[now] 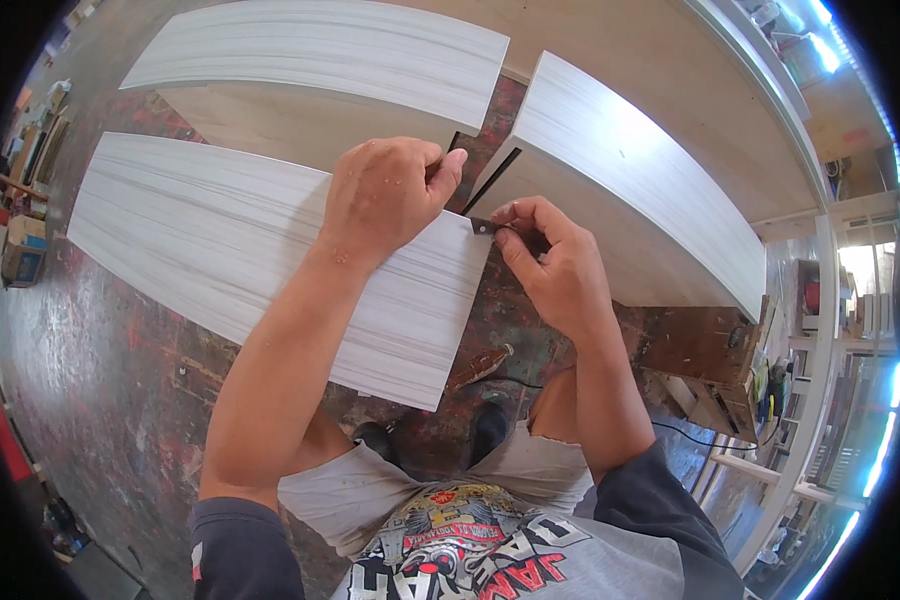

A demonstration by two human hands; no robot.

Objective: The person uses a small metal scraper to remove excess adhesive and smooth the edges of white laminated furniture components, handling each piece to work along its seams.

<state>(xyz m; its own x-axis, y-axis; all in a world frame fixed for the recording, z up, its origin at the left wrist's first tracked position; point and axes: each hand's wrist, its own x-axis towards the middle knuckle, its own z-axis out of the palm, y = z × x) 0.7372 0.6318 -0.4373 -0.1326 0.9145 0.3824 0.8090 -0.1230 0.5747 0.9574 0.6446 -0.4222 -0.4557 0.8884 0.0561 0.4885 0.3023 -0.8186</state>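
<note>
My left hand (385, 195) is closed in a fist, thumb against the curled fingers, above the far right corner of the near white wood-grain board (260, 240). Whatever it may hold is hidden from view. With thumb and fingertips, my right hand (560, 260) pinches a small dark metal plate (483, 227) with a hole in it, at that board's right end. A narrow black strip (495, 175) slants between the near board and the panel on the right; I cannot tell whether it joins the plate.
Another white board (320, 45) lies beyond, on a pale wooden side. To the right stands a white-topped panel (650, 165). A brown wooden box (705, 350), a black cable (690, 435) and shelving (820, 300) are at the right. The floor (120, 370) is paint-stained.
</note>
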